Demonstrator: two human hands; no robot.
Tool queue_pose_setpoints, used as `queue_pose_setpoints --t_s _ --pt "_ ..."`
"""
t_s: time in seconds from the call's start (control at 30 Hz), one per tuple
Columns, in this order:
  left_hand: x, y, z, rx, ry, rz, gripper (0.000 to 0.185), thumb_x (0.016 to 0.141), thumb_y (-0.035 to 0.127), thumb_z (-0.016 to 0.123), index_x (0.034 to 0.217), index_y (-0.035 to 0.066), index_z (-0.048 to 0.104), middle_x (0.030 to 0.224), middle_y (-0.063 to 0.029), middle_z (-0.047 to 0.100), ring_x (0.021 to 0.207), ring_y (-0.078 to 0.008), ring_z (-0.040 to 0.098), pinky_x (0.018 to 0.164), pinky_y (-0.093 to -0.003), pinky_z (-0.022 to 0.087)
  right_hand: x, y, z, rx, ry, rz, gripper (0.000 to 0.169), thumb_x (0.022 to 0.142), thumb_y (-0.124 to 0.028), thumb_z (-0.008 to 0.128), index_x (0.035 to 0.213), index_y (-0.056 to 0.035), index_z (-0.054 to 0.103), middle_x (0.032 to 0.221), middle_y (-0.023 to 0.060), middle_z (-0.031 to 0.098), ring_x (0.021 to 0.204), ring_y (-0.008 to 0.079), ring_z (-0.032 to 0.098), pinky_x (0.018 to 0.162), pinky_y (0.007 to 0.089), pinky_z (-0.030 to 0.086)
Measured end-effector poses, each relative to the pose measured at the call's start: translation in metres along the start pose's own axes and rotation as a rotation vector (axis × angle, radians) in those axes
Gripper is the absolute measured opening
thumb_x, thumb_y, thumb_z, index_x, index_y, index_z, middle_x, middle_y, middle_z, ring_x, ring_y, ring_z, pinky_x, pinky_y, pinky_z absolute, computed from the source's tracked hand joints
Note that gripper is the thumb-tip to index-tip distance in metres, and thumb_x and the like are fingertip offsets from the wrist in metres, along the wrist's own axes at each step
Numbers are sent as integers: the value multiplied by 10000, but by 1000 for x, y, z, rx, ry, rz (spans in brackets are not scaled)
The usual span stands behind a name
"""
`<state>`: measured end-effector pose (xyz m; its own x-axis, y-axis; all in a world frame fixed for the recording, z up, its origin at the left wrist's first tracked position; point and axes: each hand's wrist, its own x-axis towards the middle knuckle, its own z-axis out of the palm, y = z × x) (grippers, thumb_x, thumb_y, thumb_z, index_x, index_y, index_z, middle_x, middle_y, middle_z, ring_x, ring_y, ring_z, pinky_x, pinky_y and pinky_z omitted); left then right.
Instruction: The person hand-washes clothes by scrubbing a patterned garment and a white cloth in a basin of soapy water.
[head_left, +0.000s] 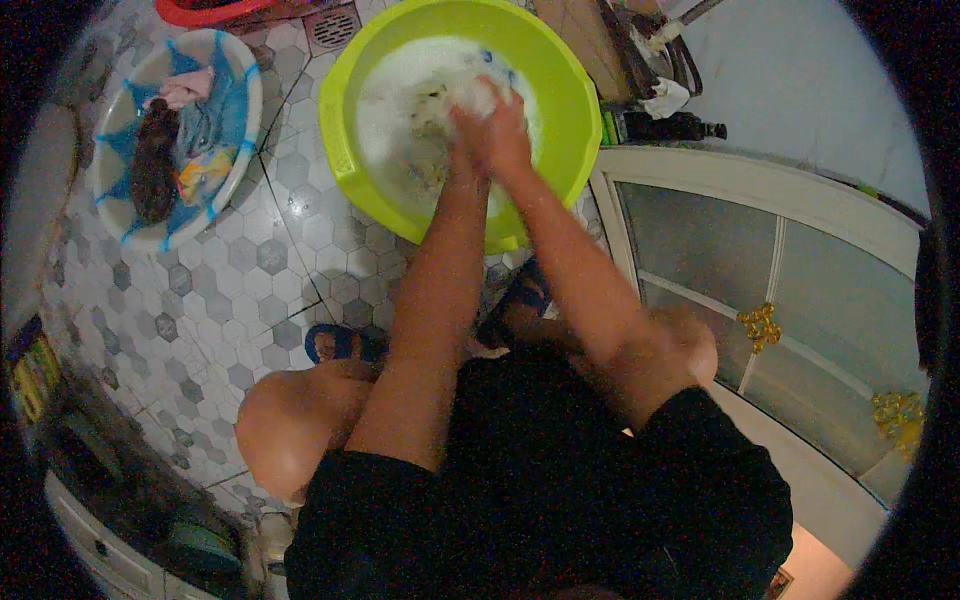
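A large lime-green plastic basin (341, 142) stands on the tiled floor before me, with whitish sudsy water (397, 82) in it. My left hand (469, 135) and my right hand (506, 131) are together over the water, towards the basin's right side. Between their fingers is a whitish, wet-looking bundle (477, 96), blurred; whether it is cloth or foam I cannot tell. Darker, patterned material shows in the suds just left of the hands. Small blue spots show near the far edge of the foam.
A white and blue basin (255, 112) with pink, dark brown and yellow cloths stands at the left. Beyond are a red basin (202, 13) and a floor drain (332, 30). A white-framed glazed panel (682, 165) and a dark bottle (675, 127) are at the right. My sandalled feet flank the near side.
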<state>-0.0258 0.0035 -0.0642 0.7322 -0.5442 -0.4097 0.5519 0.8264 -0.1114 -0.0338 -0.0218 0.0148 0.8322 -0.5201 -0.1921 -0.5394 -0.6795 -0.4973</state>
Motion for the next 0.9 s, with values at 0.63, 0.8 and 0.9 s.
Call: queue_pose_setpoints --t_s 0.63,0.8,0.9 --pt "19 9 -11 -63 -30 22 465 948 440 405 1268 118 510 1236 -72 557 1063 -258 558 919 -421 480 -12 17 12 254 -94 -314 533 809 -404 660 1200 -49 588 1400 263 363 1230 396 448 981 470 413" --pt "12 22 -17 -8 -16 31 465 947 437 405 1267 116 510 1233 -75 558 1063 -262 557 917 -424 480 -30 3 24 -45 106 -188 546 809 -388 691 1232 -67 568 1388 244 372 1307 378 351 1042 461 361" --pt "14 0 7 19 -51 -25 465 947 436 405 1266 114 510 1231 -77 559 1063 -265 557 916 -426 481 52 37 -21 317 -245 208 583 831 -533 568 1174 -64 606 1066 218 628 990 366 610 907 427 468"
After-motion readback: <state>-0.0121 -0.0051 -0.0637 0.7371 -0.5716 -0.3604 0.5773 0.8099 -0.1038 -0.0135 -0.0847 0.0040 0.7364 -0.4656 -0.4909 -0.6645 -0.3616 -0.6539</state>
